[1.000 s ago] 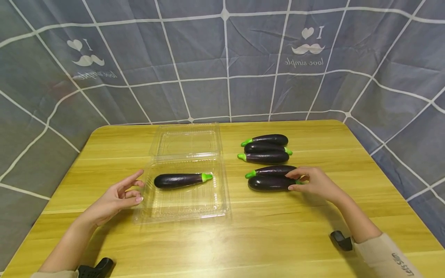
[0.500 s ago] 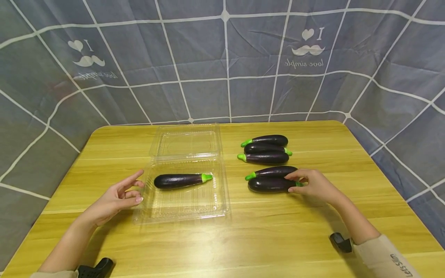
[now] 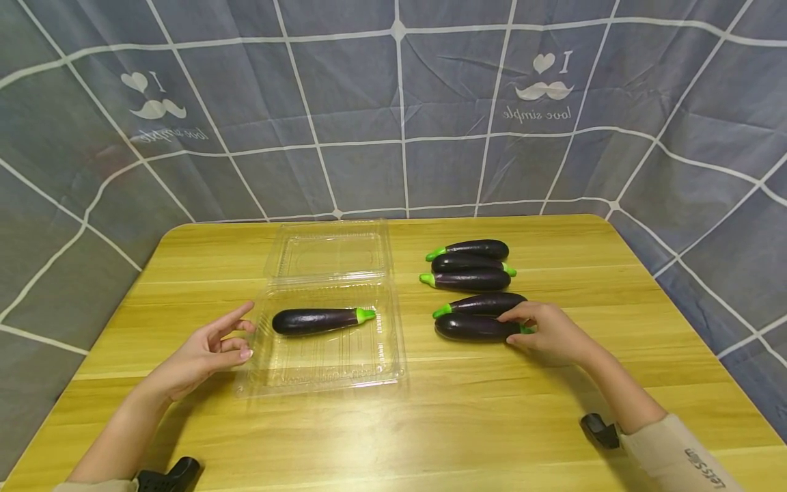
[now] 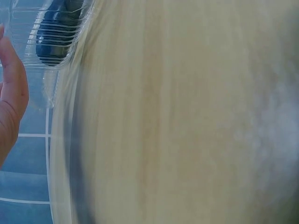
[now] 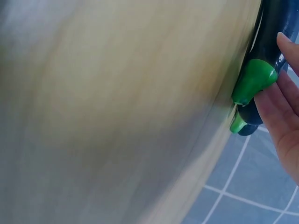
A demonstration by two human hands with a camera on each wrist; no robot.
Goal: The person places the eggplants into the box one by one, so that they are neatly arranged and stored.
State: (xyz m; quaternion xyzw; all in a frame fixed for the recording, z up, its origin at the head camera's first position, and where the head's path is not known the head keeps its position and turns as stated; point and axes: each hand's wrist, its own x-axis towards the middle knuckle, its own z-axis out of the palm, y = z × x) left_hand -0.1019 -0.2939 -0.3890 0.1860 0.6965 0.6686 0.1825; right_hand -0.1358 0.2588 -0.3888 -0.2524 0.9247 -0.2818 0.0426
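Observation:
My right hand point(image 3: 547, 331) grips the stem end of the nearest eggplant point(image 3: 470, 327), thumb on the near side and fingers on the far side. Its green cap point(image 5: 256, 80) shows beside the thumb in the right wrist view. A second eggplant point(image 3: 482, 303) lies against its far side. To the left, a clear plastic clamshell box point(image 3: 332, 379) lies with its lid folded back, and one eggplant point(image 3: 316, 320) rests inside, green stem pointing right. My left hand point(image 3: 205, 352) hovers by the box's left edge, fingers loosely bent and holding nothing.
Three more eggplants point(image 3: 470, 279) lie side by side farther back on the right of the wooden table point(image 3: 430, 437). A grey curtain point(image 3: 356, 102) with white lines hangs behind the table and along both sides.
My right hand and the nearest eggplant have shifted slightly left. The left hand, the box and the eggplant in it stay where they were.

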